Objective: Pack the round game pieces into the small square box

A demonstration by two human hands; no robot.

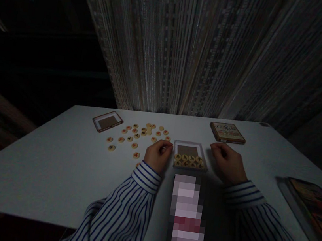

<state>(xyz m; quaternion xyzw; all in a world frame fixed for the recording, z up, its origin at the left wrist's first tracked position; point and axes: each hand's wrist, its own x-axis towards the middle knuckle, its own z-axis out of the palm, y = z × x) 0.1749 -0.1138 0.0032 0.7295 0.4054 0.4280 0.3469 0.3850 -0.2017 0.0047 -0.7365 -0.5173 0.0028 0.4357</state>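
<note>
A small open box (191, 152) with pale walls and a brown bottom sits on the white table between my hands. Two rows of round xiangqi pieces (187, 161) with dark characters fill its near part. My left hand (157, 156) is closed at the box's left side, fingertips near its wall; whether they touch it I cannot tell. To the right of the box, my right hand (229, 163) is also curled closed, a little apart from it. Anything inside either hand is hidden. Loose xiangqi pieces (134, 145), with red or dark characters, lie scattered left of my left hand.
At the back left lies an open box lid (107, 122). A flat printed box (227, 132) rests at the back right. A colourful packaged item (312, 213) lies by the right edge. A blurred-out object (187, 212) is in front of me. Curtains (173, 50) hang behind the table.
</note>
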